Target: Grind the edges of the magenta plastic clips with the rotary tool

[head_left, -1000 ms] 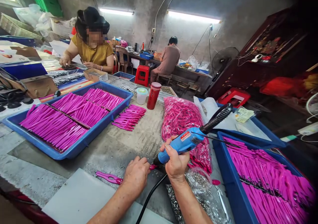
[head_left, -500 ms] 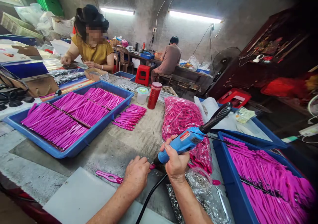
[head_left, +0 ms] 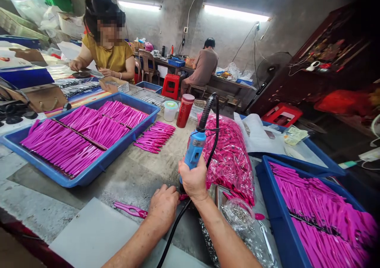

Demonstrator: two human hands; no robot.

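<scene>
My right hand (head_left: 194, 181) is wrapped round a blue electric screwdriver (head_left: 194, 149), which stands nearly upright with its tip down at the tabletop. My left hand (head_left: 163, 204) presses a magenta plastic piece (head_left: 130, 209) against the table; its slotted end sticks out to the left and its tip shows at the right, by the screwdriver. The hand hides the piece's middle. Behind the tool lies a clear bag (head_left: 230, 153) of magenta parts. Small metal bits are scattered near the tip, and more fill a plastic bag (head_left: 237, 216) beside my right forearm.
Blue trays of magenta pieces stand at left (head_left: 74, 181) and right (head_left: 267, 204). A small pile of magenta pieces (head_left: 156, 136), a lidded tub (head_left: 170, 111) and a red bottle (head_left: 185, 111) sit farther back. Two people (head_left: 109, 60) work beyond. The black cord (head_left: 175, 228) runs between my forearms.
My right hand has swung the screwdriver from a slant leaning right to nearly upright. My left hand stays on the magenta piece.
</scene>
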